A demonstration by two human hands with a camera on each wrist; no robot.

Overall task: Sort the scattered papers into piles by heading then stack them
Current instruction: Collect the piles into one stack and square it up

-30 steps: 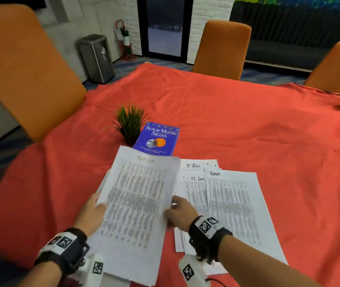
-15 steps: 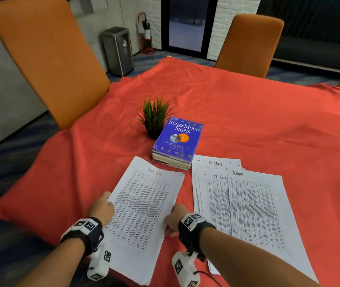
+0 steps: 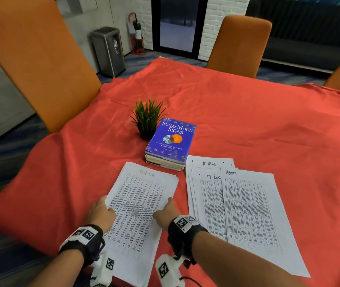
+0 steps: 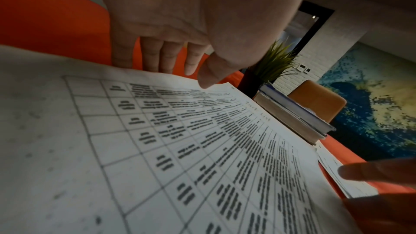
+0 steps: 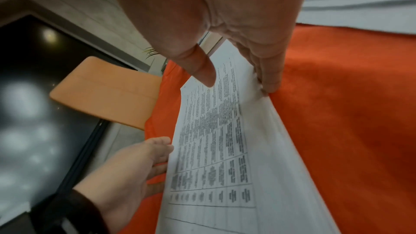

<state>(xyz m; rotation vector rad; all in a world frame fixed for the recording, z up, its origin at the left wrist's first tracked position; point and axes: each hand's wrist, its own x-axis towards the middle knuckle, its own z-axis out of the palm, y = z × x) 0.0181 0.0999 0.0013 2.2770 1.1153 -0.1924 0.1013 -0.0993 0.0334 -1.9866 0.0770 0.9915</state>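
Observation:
The Task list pile point(image 3: 142, 204) lies on the red cloth point(image 3: 248, 121), left of the IT logs pile point(image 3: 206, 183) and the Admin pile point(image 3: 250, 214), which overlap. My left hand point(image 3: 100, 212) holds the Task list pile's left edge. Its thumb is on top and its fingers point(image 4: 166, 60) pass behind the edge of the Task list pile point(image 4: 202, 149). My right hand point(image 3: 166, 212) has straight fingers point(image 5: 270, 77) against the right edge of the Task list pile point(image 5: 213, 149), and its thumb stays clear of the sheet.
A blue book point(image 3: 171, 141) on another book and a small potted plant point(image 3: 147, 119) stand just beyond the piles. Orange chairs point(image 3: 36, 59) point(image 3: 237, 44) flank the table. The cloth's near-left edge drops off beside my left arm.
The Task list pile, lifted and tilted a second ago, now lies flat on the cloth. Both hands came down with it and stay at its sides.

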